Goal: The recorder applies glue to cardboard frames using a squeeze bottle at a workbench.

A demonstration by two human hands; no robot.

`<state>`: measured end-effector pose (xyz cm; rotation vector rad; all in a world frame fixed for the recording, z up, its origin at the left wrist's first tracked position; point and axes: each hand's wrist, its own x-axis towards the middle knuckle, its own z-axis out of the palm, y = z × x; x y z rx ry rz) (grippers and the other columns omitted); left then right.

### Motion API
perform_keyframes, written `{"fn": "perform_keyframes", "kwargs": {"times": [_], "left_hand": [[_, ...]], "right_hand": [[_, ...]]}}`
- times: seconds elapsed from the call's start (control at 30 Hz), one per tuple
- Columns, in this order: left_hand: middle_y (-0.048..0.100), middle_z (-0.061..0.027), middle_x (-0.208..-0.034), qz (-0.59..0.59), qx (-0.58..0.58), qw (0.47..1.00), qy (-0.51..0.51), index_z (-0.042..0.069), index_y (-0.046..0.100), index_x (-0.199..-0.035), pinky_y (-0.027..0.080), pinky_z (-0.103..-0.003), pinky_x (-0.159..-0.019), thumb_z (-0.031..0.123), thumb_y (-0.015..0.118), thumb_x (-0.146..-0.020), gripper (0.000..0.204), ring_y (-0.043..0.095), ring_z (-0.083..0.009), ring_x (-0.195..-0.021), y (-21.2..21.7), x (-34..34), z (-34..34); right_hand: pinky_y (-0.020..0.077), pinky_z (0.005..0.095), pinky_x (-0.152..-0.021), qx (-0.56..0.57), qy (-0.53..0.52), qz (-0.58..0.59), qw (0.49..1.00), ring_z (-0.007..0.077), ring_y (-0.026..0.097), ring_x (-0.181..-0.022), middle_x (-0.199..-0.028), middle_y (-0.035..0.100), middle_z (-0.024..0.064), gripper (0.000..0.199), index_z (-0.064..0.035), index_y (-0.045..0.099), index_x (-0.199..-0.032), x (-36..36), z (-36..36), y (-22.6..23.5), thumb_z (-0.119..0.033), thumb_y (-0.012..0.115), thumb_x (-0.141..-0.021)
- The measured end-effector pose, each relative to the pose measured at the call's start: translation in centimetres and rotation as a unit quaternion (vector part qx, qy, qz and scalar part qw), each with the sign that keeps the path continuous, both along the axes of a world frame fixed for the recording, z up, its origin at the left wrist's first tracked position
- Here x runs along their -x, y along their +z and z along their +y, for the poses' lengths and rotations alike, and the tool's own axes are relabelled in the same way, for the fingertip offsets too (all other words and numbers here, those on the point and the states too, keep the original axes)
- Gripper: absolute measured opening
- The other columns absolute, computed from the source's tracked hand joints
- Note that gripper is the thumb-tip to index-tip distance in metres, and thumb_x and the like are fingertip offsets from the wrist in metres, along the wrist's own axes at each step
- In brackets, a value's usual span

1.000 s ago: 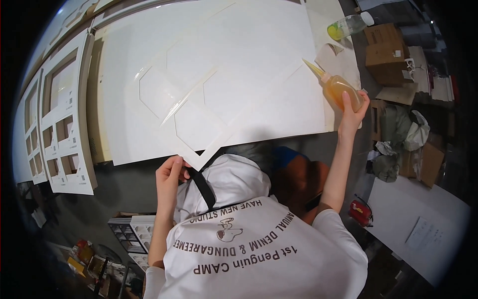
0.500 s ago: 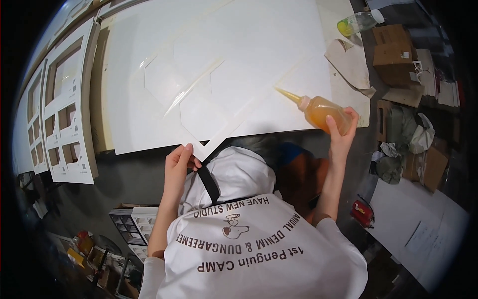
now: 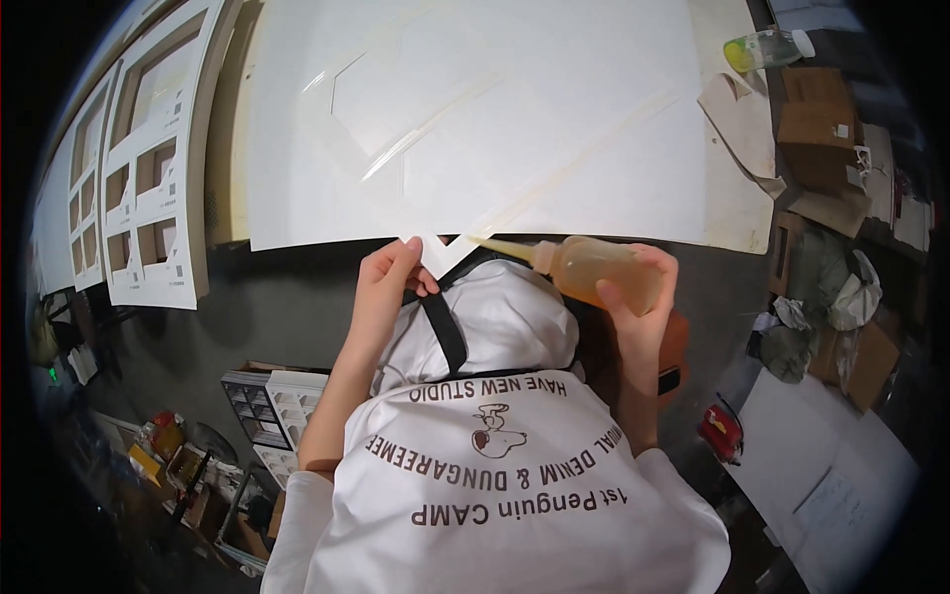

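Pinching the pointed tip of the white sheet at its near edge, the left hand steadies it; the right hand wraps the amber glue bottle, nozzle just beside that tip. Squeeze gently, keeping the nozzle on the edge.

Single view only, taken from above the head and aimed steeply down over the printed white shirt back toward a big white sheet on the table. Close to the left hand and right hand, both near mid-frame. Fisheye bend strong at the rim, with floor clutter curving away at the lower left. No second view for overlap.
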<state>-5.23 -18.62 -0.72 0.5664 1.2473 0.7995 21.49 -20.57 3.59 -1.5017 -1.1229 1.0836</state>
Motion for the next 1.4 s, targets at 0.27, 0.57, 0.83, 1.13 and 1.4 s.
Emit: {"fn": "perform_keyframes", "kwargs": {"times": [0.27,0.57,0.83,1.13,1.4], "left_hand": [[0.057,-0.0014,-0.066,-0.008,-0.003,1.000,-0.007,-0.001,0.062,-0.093,0.038,-0.018,-0.055,0.028,0.044,-0.092,0.035,0.051,-0.0058,-0.057,-0.1,0.1,0.0],[0.058,-0.0031,-0.063,-0.013,-0.001,1.000,0.009,0.000,0.060,-0.078,0.039,-0.019,-0.053,0.027,0.046,-0.091,0.033,0.051,-0.0067,-0.054,-0.6,0.2,0.0],[0.057,-0.0019,-0.056,0.051,-0.006,0.988,-0.144,0.004,0.054,-0.064,0.038,-0.018,-0.050,0.027,0.050,-0.090,0.035,0.052,-0.0062,-0.052,1.4,3.3,1.3],[0.062,-0.0096,-0.078,-0.103,-0.005,0.994,0.025,-0.007,0.055,-0.101,0.046,-0.022,-0.055,0.031,0.033,-0.095,0.045,0.057,-0.0132,-0.061,-0.8,5.8,-0.4],[0.061,-0.0127,-0.095,-0.237,0.063,0.962,0.117,-0.008,0.050,-0.111,0.048,-0.024,-0.060,0.032,0.032,-0.095,0.046,0.060,-0.0158,-0.072,-2.3,3.5,-2.8]], "right_hand": [[0.0390,0.0300,-0.088,0.021,-0.054,0.082,0.995,0.0171,0.046,-0.101,-0.108,0.046,0.0077,0.046,-0.0077,0.041,-0.105,1.8,-1.1,0.7,0.003,0.068,-0.069],[0.0396,0.0309,-0.088,0.008,0.030,0.030,0.999,0.0182,0.046,-0.101,-0.111,0.044,0.0100,0.049,-0.0077,0.040,-0.105,2.2,-1.7,0.3,-0.001,0.071,-0.067],[0.0378,0.0328,-0.091,-0.082,0.048,0.135,0.986,0.0192,0.047,-0.103,-0.111,0.048,0.0110,0.051,-0.0079,0.038,-0.113,1.2,5.6,2.6,-0.002,0.066,-0.071],[0.0463,0.0243,-0.076,-0.108,0.170,0.043,0.979,0.0121,0.053,-0.090,-0.095,0.052,0.0034,0.041,-0.0090,0.046,-0.106,5.2,21.6,1.7,-0.015,0.070,-0.073],[0.0431,0.0247,-0.083,-0.108,0.231,-0.012,0.967,0.0110,0.051,-0.095,-0.099,0.052,0.0006,0.038,-0.0103,0.047,-0.107,6.9,28.2,-1.0,-0.016,0.069,-0.076]]}}
